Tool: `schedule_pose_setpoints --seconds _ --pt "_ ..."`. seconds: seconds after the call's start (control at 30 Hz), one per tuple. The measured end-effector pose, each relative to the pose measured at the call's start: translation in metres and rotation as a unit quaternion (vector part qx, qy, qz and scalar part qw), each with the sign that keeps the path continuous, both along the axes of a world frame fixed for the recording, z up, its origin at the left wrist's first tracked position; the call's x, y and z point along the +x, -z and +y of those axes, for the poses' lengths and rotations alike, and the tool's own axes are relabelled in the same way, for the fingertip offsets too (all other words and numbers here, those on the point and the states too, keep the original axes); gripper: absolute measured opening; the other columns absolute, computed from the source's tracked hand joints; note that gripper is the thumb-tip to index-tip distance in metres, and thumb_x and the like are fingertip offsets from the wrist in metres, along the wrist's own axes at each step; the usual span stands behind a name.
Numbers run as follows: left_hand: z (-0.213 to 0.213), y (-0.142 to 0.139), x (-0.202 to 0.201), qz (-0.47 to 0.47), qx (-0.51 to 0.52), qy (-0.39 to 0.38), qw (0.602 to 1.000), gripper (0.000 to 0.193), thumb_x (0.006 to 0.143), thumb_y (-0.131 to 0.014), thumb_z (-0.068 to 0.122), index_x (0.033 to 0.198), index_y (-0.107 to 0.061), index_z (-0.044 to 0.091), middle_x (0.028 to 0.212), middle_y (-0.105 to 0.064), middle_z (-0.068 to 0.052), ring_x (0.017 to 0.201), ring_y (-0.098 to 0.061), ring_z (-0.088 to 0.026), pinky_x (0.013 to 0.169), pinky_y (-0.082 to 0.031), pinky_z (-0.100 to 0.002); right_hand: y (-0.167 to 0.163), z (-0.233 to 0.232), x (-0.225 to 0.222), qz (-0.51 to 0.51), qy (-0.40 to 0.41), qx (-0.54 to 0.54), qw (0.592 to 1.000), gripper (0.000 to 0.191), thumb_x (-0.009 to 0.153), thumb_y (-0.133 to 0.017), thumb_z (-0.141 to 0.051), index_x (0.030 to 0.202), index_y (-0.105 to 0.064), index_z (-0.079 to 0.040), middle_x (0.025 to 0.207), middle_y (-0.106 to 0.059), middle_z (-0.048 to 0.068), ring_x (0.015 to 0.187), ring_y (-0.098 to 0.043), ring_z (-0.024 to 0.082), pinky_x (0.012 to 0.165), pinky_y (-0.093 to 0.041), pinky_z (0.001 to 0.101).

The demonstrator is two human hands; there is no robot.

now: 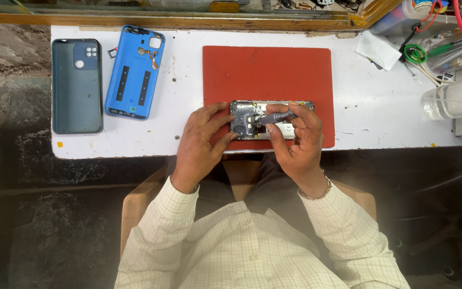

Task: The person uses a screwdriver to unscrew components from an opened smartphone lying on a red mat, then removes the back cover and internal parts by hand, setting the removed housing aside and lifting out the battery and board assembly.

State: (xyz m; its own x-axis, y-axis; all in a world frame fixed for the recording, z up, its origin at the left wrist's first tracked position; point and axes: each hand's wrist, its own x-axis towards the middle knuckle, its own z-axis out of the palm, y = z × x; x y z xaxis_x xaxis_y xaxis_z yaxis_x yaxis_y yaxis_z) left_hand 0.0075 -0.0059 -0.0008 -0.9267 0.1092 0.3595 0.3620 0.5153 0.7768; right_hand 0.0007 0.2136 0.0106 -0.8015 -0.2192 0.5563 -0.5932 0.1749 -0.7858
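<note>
So there's a white worktop (380, 118) running across the top half of the view, with a red mat (268, 69) laid roughly in the middle of it. Over at about 9 o'clock from the mat sit two phone backs side by side, well apart from the hands: a dark teal case (76, 88) on the outside and a bright blue back cover (135, 72), inner side up, just beside it. Up at 2 o'clock there's a tangle of cables and a clear plastic bottle (455, 99) lying on its side.

The opened phone (247, 119) lies flat at the mat's 6 o'clock edge, guts showing. The left hand (201, 144) is spread over its left end, fingertips pressing down on it to pin it. The right hand (298, 142) is curled, pinching a small grey screwdriver (275, 117) between thumb and fingers, the tip pointing toward 9 o'clock onto the phone's board. There's a bracelet on that wrist.
</note>
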Motion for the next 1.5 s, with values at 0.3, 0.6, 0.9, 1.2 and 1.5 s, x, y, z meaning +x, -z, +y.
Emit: schedule_pose_setpoints --seconds 0.3,0.6,0.9,1.2,1.5 --pt "0.000 0.000 0.000 -0.008 -0.004 0.000 1.000 0.035 0.083 -0.081 0.011 0.117 -0.073 0.005 0.137 -0.064 -0.009 0.125 -0.058 -0.032 0.107 -0.047 -0.042 -0.015 -0.006 0.000 0.044 0.043 0.086 0.994 0.056 0.100 -0.070 0.011 0.143 -0.041 -0.009 0.130 -0.068 0.016 0.120 -0.071 0.024 0.103 -0.060 0.0356" --pt "0.000 0.001 0.000 -0.002 -0.007 -0.001 1.000 0.035 0.083 -0.081 0.011 0.117 -0.073 0.005 0.137 -0.063 -0.009 0.126 -0.058 -0.033 0.107 -0.047 -0.043 -0.052 -0.008 -0.016 0.139 0.078 0.314 0.936 0.055 0.094 -0.083 -0.008 0.136 -0.047 -0.003 0.108 -0.068 0.015 0.088 -0.068 0.029 0.076 -0.054 0.0401" --pt "0.000 0.002 0.001 0.005 0.000 0.003 1.000 0.035 0.083 -0.082 0.011 0.116 -0.073 0.005 0.137 -0.064 -0.009 0.124 -0.059 -0.033 0.107 -0.048 -0.042 -0.082 -0.008 -0.026 0.052 0.013 0.363 0.930 0.025 0.091 -0.077 -0.008 0.103 -0.056 -0.003 0.090 -0.068 0.010 0.077 -0.067 0.029 0.065 -0.051 0.0407" --pt "-0.001 0.000 0.000 0.008 -0.007 0.003 1.000 0.035 0.082 -0.081 0.010 0.116 -0.073 0.005 0.137 -0.064 -0.009 0.124 -0.058 -0.033 0.107 -0.047 -0.043 -0.093 -0.019 -0.033 -0.006 0.057 0.430 0.901 0.027 0.091 -0.081 -0.025 0.087 -0.063 -0.004 0.070 -0.066 0.010 0.055 -0.062 0.030 0.049 -0.047 0.0427" --pt "0.000 0.001 -0.001 0.009 -0.004 0.006 1.000 0.035 0.082 -0.081 0.010 0.116 -0.073 0.005 0.135 -0.064 -0.010 0.124 -0.058 -0.033 0.106 -0.048 -0.043 -0.095 -0.008 -0.033 -0.023 -0.037 0.363 0.931 0.015 0.091 -0.075 -0.008 0.098 -0.063 -0.001 0.092 -0.067 0.012 0.075 -0.066 0.031 0.064 -0.051 0.0391"
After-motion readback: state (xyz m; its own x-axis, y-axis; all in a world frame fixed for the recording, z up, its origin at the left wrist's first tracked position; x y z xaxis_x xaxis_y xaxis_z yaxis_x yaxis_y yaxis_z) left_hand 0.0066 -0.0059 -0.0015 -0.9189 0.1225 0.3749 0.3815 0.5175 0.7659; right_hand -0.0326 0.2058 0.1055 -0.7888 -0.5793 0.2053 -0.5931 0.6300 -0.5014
